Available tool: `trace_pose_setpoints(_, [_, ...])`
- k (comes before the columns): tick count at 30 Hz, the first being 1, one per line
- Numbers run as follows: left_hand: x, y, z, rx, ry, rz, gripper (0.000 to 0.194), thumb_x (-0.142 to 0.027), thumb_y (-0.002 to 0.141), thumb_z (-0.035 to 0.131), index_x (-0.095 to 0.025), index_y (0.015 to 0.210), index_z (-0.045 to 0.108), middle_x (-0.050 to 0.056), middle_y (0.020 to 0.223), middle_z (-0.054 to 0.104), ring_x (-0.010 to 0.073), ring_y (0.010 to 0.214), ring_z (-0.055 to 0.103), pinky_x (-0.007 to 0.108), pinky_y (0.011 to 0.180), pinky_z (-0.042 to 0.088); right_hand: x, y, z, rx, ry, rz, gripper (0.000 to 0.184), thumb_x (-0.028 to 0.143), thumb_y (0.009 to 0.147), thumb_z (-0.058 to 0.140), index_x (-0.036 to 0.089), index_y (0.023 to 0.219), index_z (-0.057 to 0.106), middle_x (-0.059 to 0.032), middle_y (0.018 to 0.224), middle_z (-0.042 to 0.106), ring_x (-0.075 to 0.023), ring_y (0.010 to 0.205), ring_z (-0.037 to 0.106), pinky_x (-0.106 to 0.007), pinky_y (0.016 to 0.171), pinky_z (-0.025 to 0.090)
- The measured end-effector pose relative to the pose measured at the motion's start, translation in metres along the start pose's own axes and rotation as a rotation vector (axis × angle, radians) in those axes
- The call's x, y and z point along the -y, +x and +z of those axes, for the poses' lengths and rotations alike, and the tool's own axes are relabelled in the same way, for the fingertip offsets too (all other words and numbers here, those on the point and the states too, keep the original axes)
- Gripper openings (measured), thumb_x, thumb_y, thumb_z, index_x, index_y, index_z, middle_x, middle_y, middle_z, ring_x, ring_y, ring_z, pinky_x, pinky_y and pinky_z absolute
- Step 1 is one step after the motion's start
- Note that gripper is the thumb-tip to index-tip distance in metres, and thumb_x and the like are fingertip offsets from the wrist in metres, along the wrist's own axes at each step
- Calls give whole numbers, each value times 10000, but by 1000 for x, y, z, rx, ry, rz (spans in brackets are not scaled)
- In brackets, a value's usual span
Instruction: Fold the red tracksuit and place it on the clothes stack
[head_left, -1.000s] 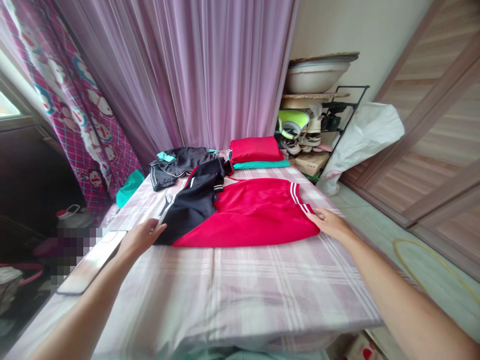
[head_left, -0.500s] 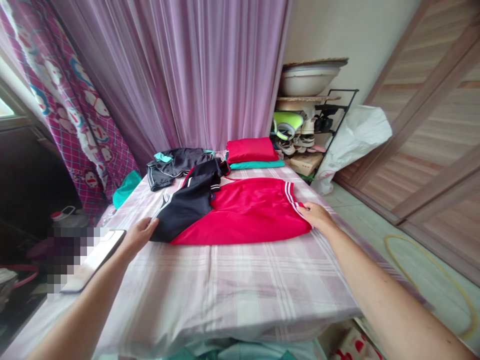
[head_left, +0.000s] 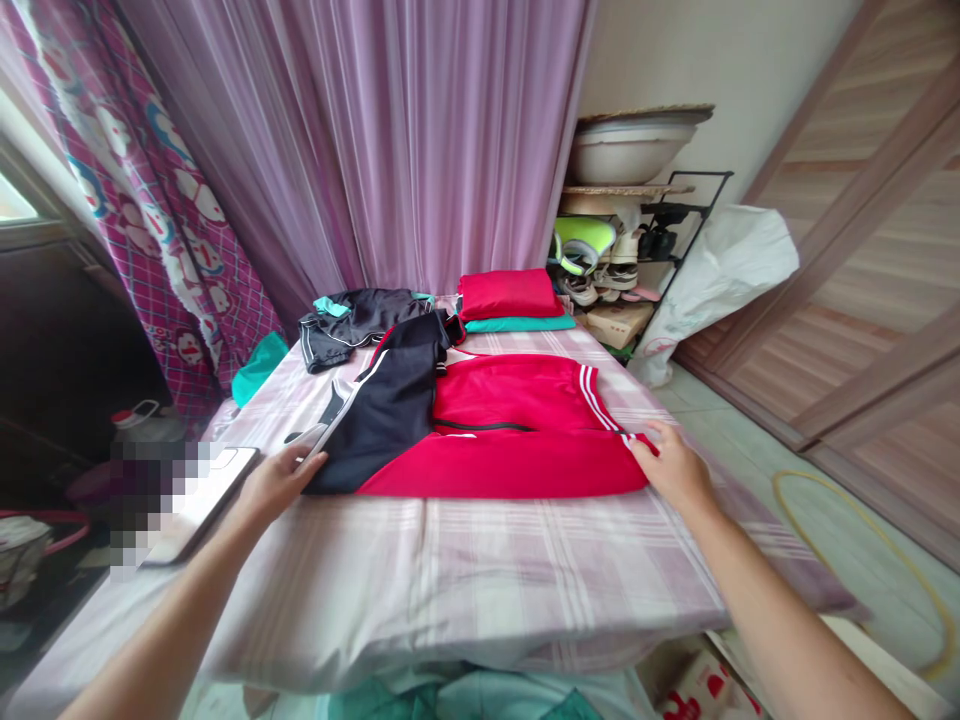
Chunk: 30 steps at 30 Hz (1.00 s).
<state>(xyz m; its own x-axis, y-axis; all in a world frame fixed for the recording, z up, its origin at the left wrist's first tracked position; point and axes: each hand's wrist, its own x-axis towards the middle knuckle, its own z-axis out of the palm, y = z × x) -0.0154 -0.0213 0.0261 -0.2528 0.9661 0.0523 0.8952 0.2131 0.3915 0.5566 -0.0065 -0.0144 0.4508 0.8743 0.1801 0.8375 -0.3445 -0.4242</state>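
A red and black zip-up jacket (head_left: 517, 465) with white-striped ribbing lies partly folded on the plaid-covered table (head_left: 480, 570). My left hand (head_left: 283, 478) pinches its black shoulder end at the near left corner. At the opposite end, my right hand (head_left: 671, 462) grips the striped hem at the near right corner. Between them the near edge runs nearly straight, and a dark zipper shows along the red front. One black sleeve lies bent toward the back of the table.
Behind the jacket lie a dark garment with teal trim (head_left: 360, 320) and a folded red cloth (head_left: 506, 293) on a teal one (head_left: 517, 323). A phone (head_left: 202, 505) rests by my left forearm. A shoe rack (head_left: 679, 250) stands at the back right.
My right hand has drawn the hem outward to the right and slightly down, so the red part lies longer and flatter. The zipper now shows. My left hand keeps its grip on the black end.
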Motion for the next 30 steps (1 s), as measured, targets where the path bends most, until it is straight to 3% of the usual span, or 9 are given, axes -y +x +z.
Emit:
trace_pose_setpoints(5, [7, -1, 7, 57, 160, -19, 543, -642, 799, 440, -217, 1038, 679, 46, 728, 698, 264, 729, 677, 302, 619, 450, 2, -12, -7, 47, -264, -161, 453, 379, 917, 433, 213, 1306, 596, -118, 973, 742, -282, 847, 687, -373, 759, 491])
trace_pose_setpoints(8, [-3, -8, 3, -55, 214, 58, 503, -564, 844, 449, -202, 1133, 644, 91, 963, 739, 296, 898, 686, 347, 731, 492, 9, -10, -18, 4, -304, -238, 415, 352, 901, 463, 217, 1254, 635, -134, 1147, 701, -299, 1007, 656, -416, 846, 492])
trace_pose_setpoints(11, [-31, -15, 3, -202, 251, 292, 465, -485, 906, 427, -205, 1218, 629, 118, 1225, 687, 312, 1144, 613, 416, 954, 457, 34, -17, -20, -161, -209, -423, 431, 327, 914, 462, 221, 1305, 610, -142, 1341, 603, -311, 1180, 575, -469, 981, 435])
trace_pose_setpoints(13, [-58, -17, 14, -166, 232, 491, 455, -472, 940, 411, -240, 1263, 631, 99, 1330, 641, 295, 1263, 544, 442, 1070, 386, 59, -28, -13, -189, -140, -574, 471, 334, 935, 449, 225, 1381, 555, -140, 1440, 530, -313, 1281, 505, -490, 1066, 363])
trace_pose_setpoints(15, [-83, -18, 31, -71, 219, 637, 474, -481, 959, 398, -275, 1335, 599, 76, 1441, 560, 288, 1368, 453, 478, 1153, 294, 81, -41, 2, -74, -152, -704, 503, 369, 952, 435, 253, 1437, 500, -114, 1524, 448, -301, 1388, 399, -512, 1138, 269])
trace_pose_setpoints(18, [-102, -13, 61, 88, 281, 655, 540, -526, 965, 380, -297, 1439, 500, 76, 1565, 401, 310, 1452, 330, 550, 1185, 205, 95, -56, 25, 191, -241, -696, 536, 451, 965, 405, 247, 1453, 486, -122, 1548, 413, -305, 1438, 335, -569, 1164, 193])
trace_pose_setpoints(21, [-97, -7, 82, 176, 322, 604, 582, -562, 963, 365, -317, 1488, 421, 85, 1591, 349, 324, 1470, 288, 585, 1170, 204, 91, -56, 34, 314, -252, -649, 561, 496, 967, 389, 237, 1455, 487, -133, 1557, 392, -301, 1446, 330, -570, 1165, 198])
trace_pose_setpoints(26, [-83, -3, 89, 190, 277, 631, 579, -583, 964, 338, -360, 1496, 390, 71, 1603, 326, 316, 1476, 276, 582, 1172, 200, 100, -17, 17, 280, -93, -640, 413, 402, 970, 398, 253, 1233, 680, -85, 1321, 652, -239, 1230, 588, -404, 1065, 416])
trace_pose_setpoints(30, [-89, -2, 75, 278, 240, 601, 571, -591, 958, 319, -349, 1453, 472, 67, 1584, 360, 322, 1470, 292, 586, 1159, 242, 127, 42, 10, 146, -86, -527, 366, 311, 947, 432, 230, 1185, 697, -78, 1240, 695, -233, 1140, 638, -347, 978, 476])
